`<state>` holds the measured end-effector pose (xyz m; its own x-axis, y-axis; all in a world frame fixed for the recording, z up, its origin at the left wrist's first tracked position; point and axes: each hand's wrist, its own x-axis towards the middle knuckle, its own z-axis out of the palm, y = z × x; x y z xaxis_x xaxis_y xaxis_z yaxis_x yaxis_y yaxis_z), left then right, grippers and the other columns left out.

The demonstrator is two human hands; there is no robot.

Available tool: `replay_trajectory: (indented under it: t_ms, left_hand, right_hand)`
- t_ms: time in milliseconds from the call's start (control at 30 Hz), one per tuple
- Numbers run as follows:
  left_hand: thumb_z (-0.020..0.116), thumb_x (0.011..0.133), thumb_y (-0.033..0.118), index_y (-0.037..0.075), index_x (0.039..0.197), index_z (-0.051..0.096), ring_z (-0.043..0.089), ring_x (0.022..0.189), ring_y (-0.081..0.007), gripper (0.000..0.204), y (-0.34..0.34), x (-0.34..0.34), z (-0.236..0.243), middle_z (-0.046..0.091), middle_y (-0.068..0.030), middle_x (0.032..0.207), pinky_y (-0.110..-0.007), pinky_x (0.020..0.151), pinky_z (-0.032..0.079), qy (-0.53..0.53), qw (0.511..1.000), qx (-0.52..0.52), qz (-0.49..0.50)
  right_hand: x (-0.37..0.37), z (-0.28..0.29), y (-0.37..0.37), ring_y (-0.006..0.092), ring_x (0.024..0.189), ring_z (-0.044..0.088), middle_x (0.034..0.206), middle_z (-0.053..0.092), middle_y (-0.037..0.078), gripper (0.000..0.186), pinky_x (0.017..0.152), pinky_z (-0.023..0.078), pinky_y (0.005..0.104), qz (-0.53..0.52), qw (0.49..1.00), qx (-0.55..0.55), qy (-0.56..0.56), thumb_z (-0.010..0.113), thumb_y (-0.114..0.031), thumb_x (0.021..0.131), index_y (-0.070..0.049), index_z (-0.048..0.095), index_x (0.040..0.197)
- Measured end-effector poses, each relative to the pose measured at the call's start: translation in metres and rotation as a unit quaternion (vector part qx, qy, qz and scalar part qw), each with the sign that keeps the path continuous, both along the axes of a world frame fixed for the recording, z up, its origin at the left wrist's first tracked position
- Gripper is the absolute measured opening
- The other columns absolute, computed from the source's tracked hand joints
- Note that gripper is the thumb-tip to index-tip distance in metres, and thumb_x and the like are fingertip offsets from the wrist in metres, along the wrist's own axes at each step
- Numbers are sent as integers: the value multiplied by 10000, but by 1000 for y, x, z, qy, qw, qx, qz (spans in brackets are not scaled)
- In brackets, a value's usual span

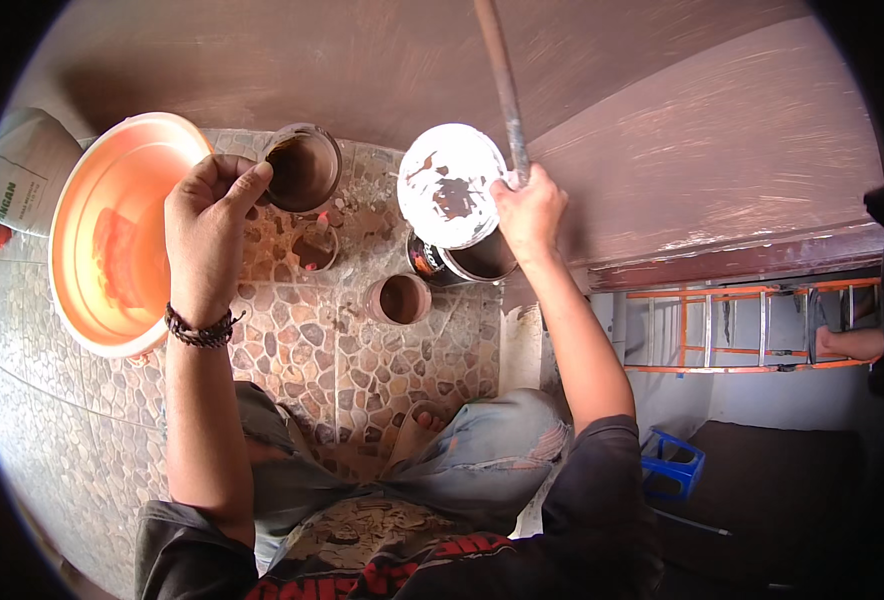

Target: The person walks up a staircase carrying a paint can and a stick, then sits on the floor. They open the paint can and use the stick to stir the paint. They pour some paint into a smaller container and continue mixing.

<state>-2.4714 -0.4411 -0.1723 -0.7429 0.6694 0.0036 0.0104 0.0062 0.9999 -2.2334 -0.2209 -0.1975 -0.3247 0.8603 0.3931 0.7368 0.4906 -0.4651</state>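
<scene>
Fingers of the right hand (532,205), upper right of centre, are grasping the lower end of a brown pole (502,75), which is running up to the top edge; those of the left hand (212,200), left of centre, are curling with thumb and forefinger close together, overlapping the rim of a dark tub (307,165), and whether they are gripping it I cannot tell. For good control, the right grip should probably be firm, guiding the pole clear of the brown-blotched white lid (452,185) just beside it, while the left fingers should be steadying the tub against tipping. Counting outward, one small brown-stained cup (376,302) is standing near centre, one clear cup with red bits (314,245) is sitting up and left of it, one black bucket (432,262) is showing partly behind the single lid, and the one tub is resting close to the wall (702,140). One orange basin (87,235) and one sack (32,165) are occupying the upper left; one ladder (708,325) and one blue stool (670,490) are appearing farther off at right.
</scene>
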Motion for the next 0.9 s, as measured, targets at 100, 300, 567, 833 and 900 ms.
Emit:
replay_trajectory:
  t_ms: [100,300,567,833,900]
  left_hand:
    - [659,860,107,2,830,641,512,675,-35,110,-2,-1,0,616,22,748,-193,646,417,-6,1000,21,6]
    - [667,855,104,-4,830,642,522,671,-39,113,-8,-4,2,617,17,738,-194,641,426,-4,999,29,18]
    - [665,858,99,-8,828,637,520,668,-36,114,-11,-9,5,615,19,739,-190,634,424,-5,999,-3,34]
    - [670,858,91,-12,834,636,513,670,-28,111,-6,-12,-3,615,21,744,-185,628,418,-16,998,36,42]
    - [670,858,90,-10,833,638,514,670,-27,108,-4,-11,-5,616,21,743,-184,627,418,-17,999,32,41]
  right_hand:
    - [-20,-16,-2,320,652,670,658,649,158,170,656,526,406,13,999,-7,-34,730,-112,683,-5,604,727]
    - [-45,-45,-1,399,757,648,748,657,207,191,706,507,470,27,996,-38,-74,727,-128,709,-19,595,793]
    - [-28,-32,-9,337,649,658,685,637,194,337,610,512,424,47,994,-22,-92,745,-274,774,-15,536,721]
    - [67,55,-27,364,602,587,664,575,186,350,586,445,446,2,988,-110,-110,630,-328,874,-5,509,810]
    - [77,65,-34,340,676,590,721,590,187,283,659,457,421,15,991,-81,-105,609,-270,891,8,556,895]
